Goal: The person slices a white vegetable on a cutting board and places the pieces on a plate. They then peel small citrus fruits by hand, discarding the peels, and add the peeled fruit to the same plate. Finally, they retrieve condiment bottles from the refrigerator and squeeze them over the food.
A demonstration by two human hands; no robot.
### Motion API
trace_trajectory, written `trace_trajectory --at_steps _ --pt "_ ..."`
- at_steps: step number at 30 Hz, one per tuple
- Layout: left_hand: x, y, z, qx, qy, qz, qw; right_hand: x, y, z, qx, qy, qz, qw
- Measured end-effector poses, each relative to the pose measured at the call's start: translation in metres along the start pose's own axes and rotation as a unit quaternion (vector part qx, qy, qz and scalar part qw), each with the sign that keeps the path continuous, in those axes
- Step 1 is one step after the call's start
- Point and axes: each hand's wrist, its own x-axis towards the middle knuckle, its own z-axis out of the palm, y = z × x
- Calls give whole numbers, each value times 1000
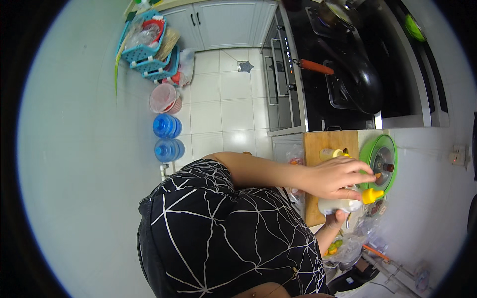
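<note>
My right hand [337,219] grips a white squeeze bottle [331,206] from beneath, its thumb against the side; most of its fingers are hidden behind the bottle. The bottle lies tilted over a wooden cutting board [313,178], its yellow nozzle cap [372,196] pointing right. Over the upper end of the bottle is my left hand [335,177], its thumb overlapping the shoulder near the cap and some fingers spread. Whether it grips the bottle is unclear. Beyond it on the board rests a second, pale yellow bottle [329,154], partly covered by my left hand.
A green basin [394,160] with a knobbed glass lid stands behind the board. Farther up, the black cooktop holds a black wok [357,85] and a lidded pot [337,16]. Blue water jugs [167,126] and a lined bin [164,98] line the left wall. Fruit [333,247] lies near my right forearm.
</note>
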Motion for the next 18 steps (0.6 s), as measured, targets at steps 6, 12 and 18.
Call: trace_trajectory --at_steps 6,12,18 --pt "6 11 -12 -477 -180 -204 836 -7 -8 1 67 -225 125 964" --pt "-6 12 25 -409 -33 -289 865 -22 -16 -12 -53 -107 110 987" --pt "-21 -11 66 -458 12 -332 824 -49 -7 -29 -189 21 73 979"
